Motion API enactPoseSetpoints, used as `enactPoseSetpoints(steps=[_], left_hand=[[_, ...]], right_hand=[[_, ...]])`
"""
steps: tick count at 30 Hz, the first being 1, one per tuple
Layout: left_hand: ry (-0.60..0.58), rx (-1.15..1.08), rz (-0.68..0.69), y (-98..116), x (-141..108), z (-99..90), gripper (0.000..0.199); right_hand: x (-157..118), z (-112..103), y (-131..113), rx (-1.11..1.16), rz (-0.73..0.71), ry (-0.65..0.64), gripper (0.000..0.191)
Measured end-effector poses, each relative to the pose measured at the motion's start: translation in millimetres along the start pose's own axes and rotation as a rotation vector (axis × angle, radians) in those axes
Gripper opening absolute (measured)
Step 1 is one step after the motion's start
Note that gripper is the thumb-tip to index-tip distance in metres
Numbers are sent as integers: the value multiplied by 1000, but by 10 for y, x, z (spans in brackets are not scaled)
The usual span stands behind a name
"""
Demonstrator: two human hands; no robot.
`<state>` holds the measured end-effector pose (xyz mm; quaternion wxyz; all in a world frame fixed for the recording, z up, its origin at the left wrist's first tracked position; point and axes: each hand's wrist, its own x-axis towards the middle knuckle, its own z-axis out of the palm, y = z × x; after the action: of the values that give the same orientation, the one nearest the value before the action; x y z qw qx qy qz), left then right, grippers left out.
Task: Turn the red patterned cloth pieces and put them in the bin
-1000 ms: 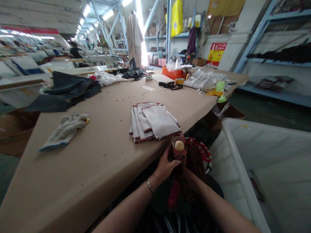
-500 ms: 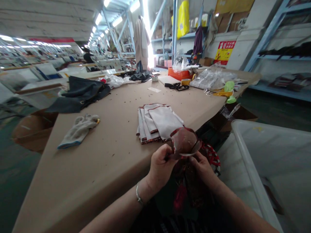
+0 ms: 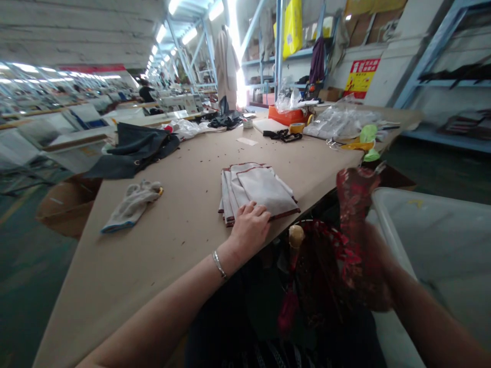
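My left hand (image 3: 251,222) rests on the near edge of a stack of white fabric pieces (image 3: 264,189) with dark red edging. Its fingers lie loosely over the pieces, and a bracelet circles the wrist. Off to the right, my right hand (image 3: 378,250) is smeared by motion. It holds a red patterned fabric piece (image 3: 355,204), raised upright beside the white bin. Between my hands, below the table edge, hangs dark red patterned cloth (image 3: 318,271) with a pale round knob (image 3: 296,235) and a pink-red tassel (image 3: 287,312) near it.
A large white bin (image 3: 452,214) stands on the right, against the brown-covered table (image 3: 184,204). Knitted gloves (image 3: 132,207) and dark cloth (image 3: 134,145) lie on the left. Plastic bags (image 3: 341,122), black straps (image 3: 282,135) and an orange box (image 3: 286,115) sit further back.
My hands have parted. The left has let go of the red-edged piece and moved onto the white stack. My right hand has swung right, carrying the red patterned piece towards the bin.
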<state>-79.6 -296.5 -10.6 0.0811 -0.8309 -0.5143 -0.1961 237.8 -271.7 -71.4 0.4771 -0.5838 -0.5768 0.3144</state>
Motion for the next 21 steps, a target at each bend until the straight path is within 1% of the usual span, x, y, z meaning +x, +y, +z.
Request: enactPoseSetpoints(steps=[3,5,6,7,8,9,10,11,13,15,17,19,21], left_hand=[[-48,126,28,16,11,40,15],[-83,176,51,-5,32,33,16],[-99,198,65,-20,42,23,16],[-112,218,81,-35,48,11,15],[-122,237,99,-48,52,-3,15],[-132,253,118,-59,53,-18,14],[-141,265,137,-68,51,-33,14],[-150,274,154,-75,49,-48,13],[-168,284,178,-90,44,-73,13],[-184,280,176,-111,41,-93,14],[-171,258,138,-138,38,-115,16],[-114,212,59,-161,32,-146,16],[-18,152,-30,-170,19,-192,15]], right_hand=[[-220,231,600,-160,157,-8,22],[-302,353,860,-226,222,13,25],[-310,391,917,-241,237,23,29],[-297,413,912,-241,230,38,35],[-269,423,841,-223,198,64,40],[-232,426,704,-190,140,93,43],[-193,427,508,-148,62,125,43],[-159,432,265,-103,-34,149,40],[-117,479,-287,-47,-245,131,30],[-107,590,-803,-40,-477,16,20],[-107,758,-1178,-120,-651,-136,17],[-100,954,-1401,-313,-725,-274,19],[-89,1139,-1521,-536,-753,-360,27]])
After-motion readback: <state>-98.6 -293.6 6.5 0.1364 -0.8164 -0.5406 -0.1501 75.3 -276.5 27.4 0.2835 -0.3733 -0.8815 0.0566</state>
